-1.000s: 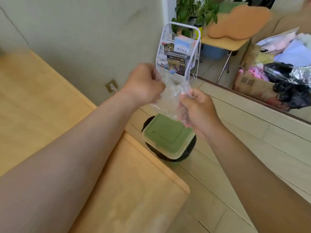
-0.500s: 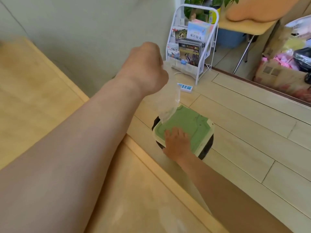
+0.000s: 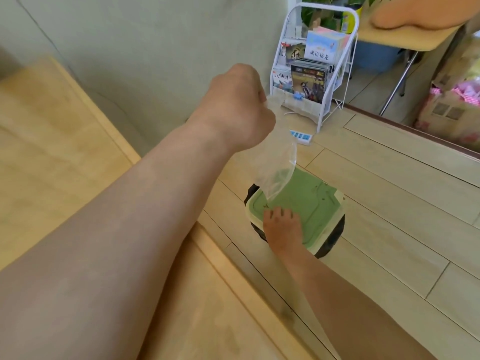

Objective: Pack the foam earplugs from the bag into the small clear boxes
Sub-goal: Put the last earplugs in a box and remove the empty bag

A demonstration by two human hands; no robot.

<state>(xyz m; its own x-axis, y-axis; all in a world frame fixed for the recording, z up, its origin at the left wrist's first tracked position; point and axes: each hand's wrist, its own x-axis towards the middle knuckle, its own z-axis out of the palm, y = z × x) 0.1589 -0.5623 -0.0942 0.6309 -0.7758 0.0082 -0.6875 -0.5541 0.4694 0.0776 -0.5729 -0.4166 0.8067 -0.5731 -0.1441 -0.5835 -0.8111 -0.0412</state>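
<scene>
Change: right hand (image 3: 281, 227) has left the bag (image 3: 278, 167), now rests flat on green bin lid (image 3: 311, 201) | left hand (image 3: 239, 107) alone grips bag (apparently empty) | judged: discarding, packing likely done

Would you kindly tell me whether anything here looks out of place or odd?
The clear plastic bag gripped by the left hand hangs limp and looks empty, over a bin's green lid that the right hand touches. No earplugs or boxes show.

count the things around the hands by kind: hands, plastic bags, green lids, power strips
hands: 2, left hand and right hand
clear plastic bag: 1
green lid: 1
power strip: 1
total: 5
</scene>
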